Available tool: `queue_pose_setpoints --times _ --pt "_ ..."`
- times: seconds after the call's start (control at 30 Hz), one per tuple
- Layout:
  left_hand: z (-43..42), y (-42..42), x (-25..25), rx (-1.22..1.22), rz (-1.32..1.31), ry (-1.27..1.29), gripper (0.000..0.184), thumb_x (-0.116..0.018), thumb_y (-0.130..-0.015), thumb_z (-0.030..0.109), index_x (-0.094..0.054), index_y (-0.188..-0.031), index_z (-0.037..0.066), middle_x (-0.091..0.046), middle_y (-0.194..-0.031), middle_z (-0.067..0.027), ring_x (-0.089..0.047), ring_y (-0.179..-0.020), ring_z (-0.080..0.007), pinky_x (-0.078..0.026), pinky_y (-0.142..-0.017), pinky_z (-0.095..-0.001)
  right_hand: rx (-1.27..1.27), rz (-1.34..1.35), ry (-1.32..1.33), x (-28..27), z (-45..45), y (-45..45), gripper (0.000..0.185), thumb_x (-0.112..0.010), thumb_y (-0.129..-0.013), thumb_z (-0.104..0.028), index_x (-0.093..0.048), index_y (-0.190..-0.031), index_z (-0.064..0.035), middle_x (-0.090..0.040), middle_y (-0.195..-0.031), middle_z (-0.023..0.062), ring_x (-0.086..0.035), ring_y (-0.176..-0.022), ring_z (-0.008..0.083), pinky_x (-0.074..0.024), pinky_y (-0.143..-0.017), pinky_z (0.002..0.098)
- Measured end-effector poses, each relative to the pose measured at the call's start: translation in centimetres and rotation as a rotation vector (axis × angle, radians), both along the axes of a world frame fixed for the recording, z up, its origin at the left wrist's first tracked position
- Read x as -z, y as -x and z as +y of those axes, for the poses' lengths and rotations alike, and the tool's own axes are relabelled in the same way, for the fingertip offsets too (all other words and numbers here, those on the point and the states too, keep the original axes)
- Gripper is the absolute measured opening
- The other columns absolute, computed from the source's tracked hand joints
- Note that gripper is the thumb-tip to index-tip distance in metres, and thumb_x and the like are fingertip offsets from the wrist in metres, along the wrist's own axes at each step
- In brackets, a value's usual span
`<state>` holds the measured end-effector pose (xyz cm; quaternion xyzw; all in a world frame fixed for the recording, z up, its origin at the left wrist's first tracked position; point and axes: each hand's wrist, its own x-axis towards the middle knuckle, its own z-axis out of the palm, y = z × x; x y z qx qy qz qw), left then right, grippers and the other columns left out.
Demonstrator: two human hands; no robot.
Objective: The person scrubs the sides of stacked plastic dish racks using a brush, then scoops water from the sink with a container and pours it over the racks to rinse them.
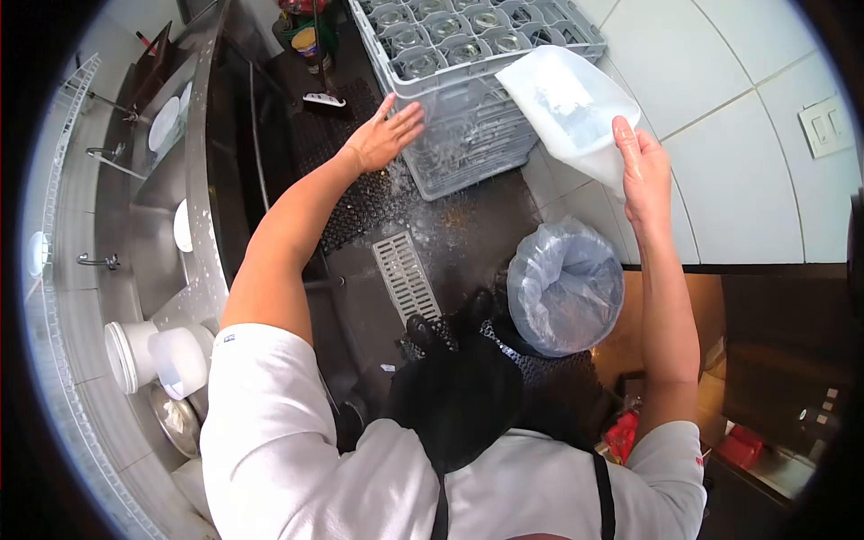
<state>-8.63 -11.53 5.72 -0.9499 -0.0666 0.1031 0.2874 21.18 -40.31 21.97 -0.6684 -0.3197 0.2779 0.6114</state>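
My right hand [646,171] grips a translucent white plastic tub [562,94] by its near edge, thumb on top. The tub is tilted and wet, held in front of the tiled wall beside the stacked grey crates [472,135]. My left hand [387,137] is stretched out with its fingers apart and holds nothing. It is close to the corner of the crates; whether it touches them I cannot tell. Clear glasses [450,31] stand in the compartments of the top crate. White splashes and droplets show below my left hand, over the dark floor [486,225].
A bin with a clear plastic liner [567,297] stands below my right forearm. A metal drain grate [405,274] lies in the floor. Along the left runs a steel sink counter [211,171] with a faucet [99,261] and white tubs [135,357]. A broom head [326,101] is farther back.
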Motion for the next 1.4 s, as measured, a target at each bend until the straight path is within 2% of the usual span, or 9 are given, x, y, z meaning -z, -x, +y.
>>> queue_pose_setpoints --times 0.17,0.33,0.67,0.8,0.93,1.03,1.1,1.27,1.4 --pt "0.1 -2.6 -2.1 -0.111 -0.599 0.057 0.067 -0.053 -0.093 0.011 -0.03 -0.155 0.013 -0.028 -0.162 -0.0117 -0.025 -0.15 -0.0329 -0.022 -0.116 -0.0644 -0.008 -0.103 0.046 -0.6 1.1 2.1 0.043 -0.072 -0.093 -0.036 -0.069 -0.104 0.005 -0.072 -0.094 0.0077 -0.064 -0.081 0.0101 -0.0495 -0.073 0.0256" --pt "1.0 -6.4 -0.9 -0.322 -0.74 0.169 0.058 -0.047 -0.095 0.01 -0.033 -0.152 0.013 -0.048 -0.143 -0.0127 -0.041 -0.138 -0.0349 -0.031 -0.113 -0.0604 -0.048 -0.319 0.052 0.0 3.4 3.6 0.044 -0.075 -0.089 -0.039 -0.071 -0.1 0.0038 -0.072 -0.081 0.0074 -0.064 -0.073 0.0102 -0.0504 -0.067 0.0286" --pt "0.9 -6.0 -0.4 -0.274 -0.869 0.239 0.058 -0.046 -0.096 0.011 -0.033 -0.152 0.015 -0.037 -0.153 -0.0138 -0.029 -0.146 -0.0368 -0.027 -0.118 -0.056 -0.029 -0.501 0.065 -0.7 4.8 6.9 0.046 -0.076 -0.085 -0.044 -0.07 -0.091 0.0013 -0.069 -0.07 0.0113 -0.066 -0.063 0.0197 -0.0507 -0.062 0.0352" --pt "-0.5 -4.5 0.5 -0.295 -0.733 0.054 0.063 -0.05 -0.093 0.011 -0.033 -0.153 0.015 -0.03 -0.157 -0.0182 -0.026 -0.147 -0.0413 -0.026 -0.118 -0.0572 0.047 -0.382 0.006 -0.1 3.6 5.9 0.041 -0.074 -0.089 -0.037 -0.069 -0.093 0.003 -0.07 -0.074 0.0083 -0.062 -0.066 0.0133 -0.0493 -0.063 0.0336" --pt "-1.8 0.6 7.4 -0.333 -0.627 0.06 0.065 -0.054 -0.089 0.016 -0.037 -0.151 0.014 -0.036 -0.153 -0.0216 -0.027 -0.146 -0.0403 -0.025 -0.115 -0.0581 0.163 -0.161 -0.012 2.6 0.3 3.2 0.037 -0.069 -0.096 -0.031 -0.068 -0.101 0.0053 -0.069 -0.094 0.0055 -0.057 -0.084 0.0094 -0.0462 -0.075 0.027" --pt "-4.5 7.3 15.3 -0.833 -0.192 0.226 0.04 -0.051 -0.093 0.024 -0.065 -0.125 0.007 -0.041 -0.151 -0.0244 -0.029 -0.145 -0.0399 -0.021 -0.113 -0.061 0.3 -0.062 0.026 6.9 -4.1 0.9 0.036 -0.066 -0.097 -0.031 -0.066 -0.099 0.0043 -0.064 -0.087 0.0021 -0.053 -0.079 0.0083 -0.0436 -0.072 0.0256" --pt "-7.3 11.5 17.7 -1.008 -0.087 0.318 0.04 -0.047 -0.095 0.023 -0.066 -0.127 0.01 -0.042 -0.153 -0.0179 -0.03 -0.145 -0.035 -0.017 -0.114 -0.0603 0.39 0.057 0.087 9.5 -7.5 -0.2 0.034 -0.064 -0.099 -0.032 -0.063 -0.095 0.0013 -0.054 -0.079 -0.0031 -0.046 -0.073 0.0065 -0.0388 -0.067 0.0249" --pt "-11.7 17.3 15.1 -1.384 0.294 0.736 0.048 -0.064 -0.089 0.032 -0.062 -0.131 0.008 -0.052 -0.145 -0.0174 -0.044 -0.138 -0.0361 -0.038 -0.109 -0.0556 0.558 0.193 0.09 17.2 -15.7 -2.4 0.033 -0.062 -0.1 -0.033 -0.054 -0.08 -0.0084 -0.042 -0.071 -0.0056 -0.037 -0.066 0.0052 -0.029 -0.059 0.0254" --pt "-10.8 17.5 15.7 -1.439 0.316 0.813 0.053 -0.069 -0.089 0.035 -0.06 -0.133 0.008 -0.059 -0.135 -0.0199 -0.055 -0.127 -0.0362 -0.047 -0.104 -0.0472 0.753 0.279 0.074 21.4 -19.6 -2.9 0.037 -0.061 -0.1 -0.035 -0.047 -0.074 -0.013 -0.04 -0.068 -0.0052 -0.035 -0.063 0.0067 -0.026 -0.057 0.0269"
